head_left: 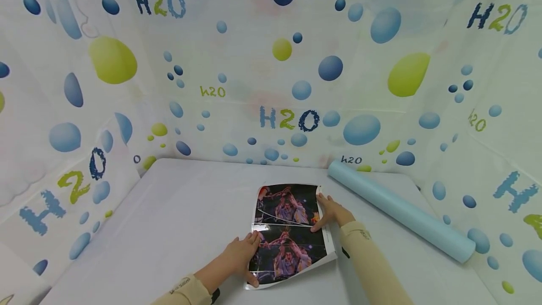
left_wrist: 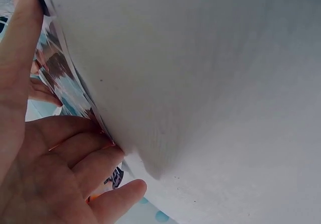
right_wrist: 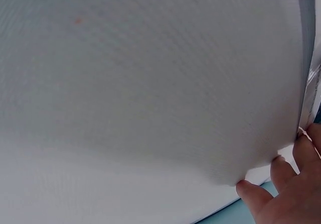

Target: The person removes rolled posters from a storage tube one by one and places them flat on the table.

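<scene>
A glossy sheet printed with two near-identical pictures, one above the other, lies on the white table in the head view. The pictures show a figure with raised arms, and a white border runs round them. My left hand rests at the sheet's left edge, thumb near the lower left corner. Across from it, my right hand lies along the right edge, its thumb over the margin. In the left wrist view, the left hand's fingers reach fairly straight along the sheet's edge. The right hand's fingertips touch the white surface beside the sheet.
A long light-blue roll lies slantwise along the right side of the white table. A white curtain with blue and green drops and "H2O" lettering surrounds the table at the back and both sides.
</scene>
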### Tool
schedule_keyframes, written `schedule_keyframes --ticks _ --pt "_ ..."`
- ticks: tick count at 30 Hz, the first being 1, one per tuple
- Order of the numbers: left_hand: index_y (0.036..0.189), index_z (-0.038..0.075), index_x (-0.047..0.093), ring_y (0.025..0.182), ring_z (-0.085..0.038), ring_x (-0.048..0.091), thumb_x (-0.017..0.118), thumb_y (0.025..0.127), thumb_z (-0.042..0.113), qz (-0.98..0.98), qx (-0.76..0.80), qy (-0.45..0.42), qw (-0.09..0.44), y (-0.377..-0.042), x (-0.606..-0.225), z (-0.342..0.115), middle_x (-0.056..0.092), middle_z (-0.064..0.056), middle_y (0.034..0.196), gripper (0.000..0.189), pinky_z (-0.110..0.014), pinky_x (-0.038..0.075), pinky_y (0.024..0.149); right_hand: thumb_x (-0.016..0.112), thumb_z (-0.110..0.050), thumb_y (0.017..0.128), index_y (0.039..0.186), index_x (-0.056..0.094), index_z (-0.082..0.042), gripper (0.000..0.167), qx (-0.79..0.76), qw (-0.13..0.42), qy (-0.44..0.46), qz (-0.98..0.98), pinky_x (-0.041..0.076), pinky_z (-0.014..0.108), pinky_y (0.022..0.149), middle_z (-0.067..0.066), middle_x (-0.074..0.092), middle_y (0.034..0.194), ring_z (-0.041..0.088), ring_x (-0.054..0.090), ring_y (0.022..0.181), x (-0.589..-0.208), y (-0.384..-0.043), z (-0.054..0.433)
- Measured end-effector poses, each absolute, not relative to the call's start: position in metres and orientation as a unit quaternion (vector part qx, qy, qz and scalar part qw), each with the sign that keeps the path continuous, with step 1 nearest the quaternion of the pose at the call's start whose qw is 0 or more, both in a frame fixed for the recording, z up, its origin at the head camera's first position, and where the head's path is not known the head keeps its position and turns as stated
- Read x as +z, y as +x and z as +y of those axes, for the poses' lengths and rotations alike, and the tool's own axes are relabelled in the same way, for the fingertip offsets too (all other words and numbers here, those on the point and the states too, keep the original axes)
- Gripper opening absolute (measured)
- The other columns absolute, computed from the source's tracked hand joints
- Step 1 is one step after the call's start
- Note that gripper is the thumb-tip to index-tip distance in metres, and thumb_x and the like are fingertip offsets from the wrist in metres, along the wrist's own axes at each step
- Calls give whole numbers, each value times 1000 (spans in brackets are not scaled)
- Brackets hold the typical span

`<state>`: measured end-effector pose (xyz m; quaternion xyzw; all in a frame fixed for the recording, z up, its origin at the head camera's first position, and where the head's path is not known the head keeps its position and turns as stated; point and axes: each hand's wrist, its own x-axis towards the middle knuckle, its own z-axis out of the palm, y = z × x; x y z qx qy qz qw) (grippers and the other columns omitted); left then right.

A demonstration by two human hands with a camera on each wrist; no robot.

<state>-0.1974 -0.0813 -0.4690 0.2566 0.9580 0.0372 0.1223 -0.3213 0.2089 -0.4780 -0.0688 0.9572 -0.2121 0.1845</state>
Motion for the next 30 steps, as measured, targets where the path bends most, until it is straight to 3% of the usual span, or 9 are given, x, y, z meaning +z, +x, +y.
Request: schedule_keyframes --ticks 15,25,27,30 --pt "134 -8 38 127 -36 35 81 54 52 951 72 283 99 -194 -470 -89 36 -23 139 109 -56 37 93 87 -35 56 146 19 -7 116 -210 184 -77 957 15 57 105 12 11 152 37 5 137 -479 -325 208" --pt "137 -5 36 129 -35 33 80 58 51 942 117 284 137 -202 -471 -93 33 -22 141 106 -56 34 95 86 -40 55 145 22 -4 117 -200 170 -96 960 18 56 104 16 15 150 40 11 135 -478 -323 213" --pt "131 -5 44 128 -36 34 79 61 49 935 143 291 145 -205 -471 -95 34 -23 141 95 -53 34 97 85 -44 56 144 21 -3 117 -192 157 -112 962 20 55 104 18 18 149 42 15 134 -480 -322 217" --pt "106 -2 59 123 -37 41 77 70 40 921 187 311 140 -211 -470 -100 39 -25 136 58 -47 37 97 78 -51 62 144 22 -1 111 -175 130 -139 966 24 53 103 21 26 145 43 23 131 -481 -319 223"
